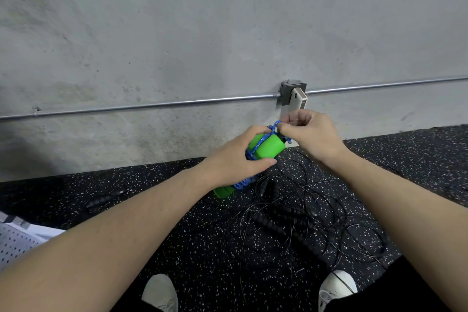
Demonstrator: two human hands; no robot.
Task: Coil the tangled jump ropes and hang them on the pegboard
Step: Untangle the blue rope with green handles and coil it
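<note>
A speckled black rubber floor (157,223) is meeting a bare concrete wall (177,33), with a conduit pipe (152,104) running along it. A pegboard (15,243) corner is showing at the left edge. The left hand (235,159) is gripping the green handles (268,147), fingers curled around them. The right hand (311,134) is pinching the blue rope (274,125) wound over them. Tangled black jump ropes (291,223) are lying on the floor near the shoes (336,286).

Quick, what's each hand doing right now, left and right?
Left hand: grips the green handles wrapped with blue rope.
Right hand: pinches the blue rope's loop.
</note>
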